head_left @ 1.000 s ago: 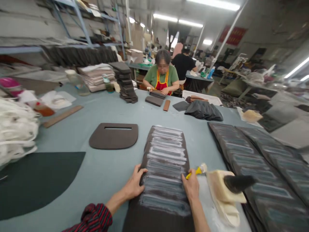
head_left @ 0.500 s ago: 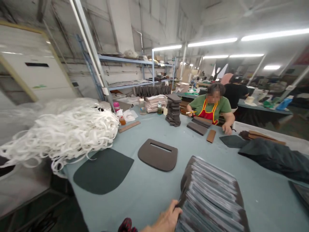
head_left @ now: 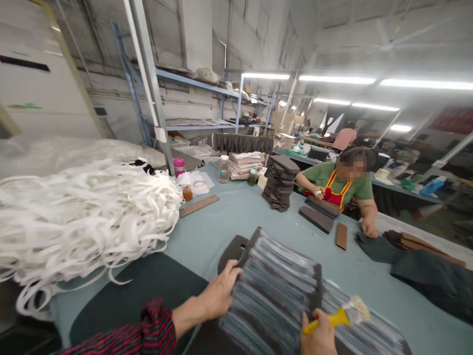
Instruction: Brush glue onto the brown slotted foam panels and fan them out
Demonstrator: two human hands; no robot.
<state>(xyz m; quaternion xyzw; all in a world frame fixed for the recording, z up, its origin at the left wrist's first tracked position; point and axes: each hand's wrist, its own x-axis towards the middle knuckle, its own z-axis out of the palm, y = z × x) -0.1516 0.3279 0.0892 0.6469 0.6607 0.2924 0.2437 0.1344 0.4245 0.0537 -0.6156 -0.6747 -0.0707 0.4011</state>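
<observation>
A dark, bendy panel streaked with whitish wet coating (head_left: 273, 281) is held between my two hands, tilted over the table. My left hand (head_left: 221, 288) pinches its left edge, with the thumb underneath or behind, hidden. At its lower right edge is my right hand (head_left: 318, 335), wrapped round a yellow-handled paintbrush (head_left: 342, 316) whose pale bristles point right. Behind that hand lies a second streaked panel (head_left: 377, 325). Partly covered by the held panel is a brown slotted panel (head_left: 229, 250). Left of it, beneath my forearm, a dark green rounded piece (head_left: 136, 291) lies flat.
White strips (head_left: 111, 212) are heaped at the left. A stack of dark pieces (head_left: 281, 182), a jar (head_left: 223, 170) and a wooden strip (head_left: 199, 205) stand or lie farther back. Across the table a co-worker in a green shirt (head_left: 314, 172) handles dark pieces.
The streaked panel has come up and left over the slotted panel, uncovering another streaked one. My right hand with the brush has entered view. The camera has turned slightly.
</observation>
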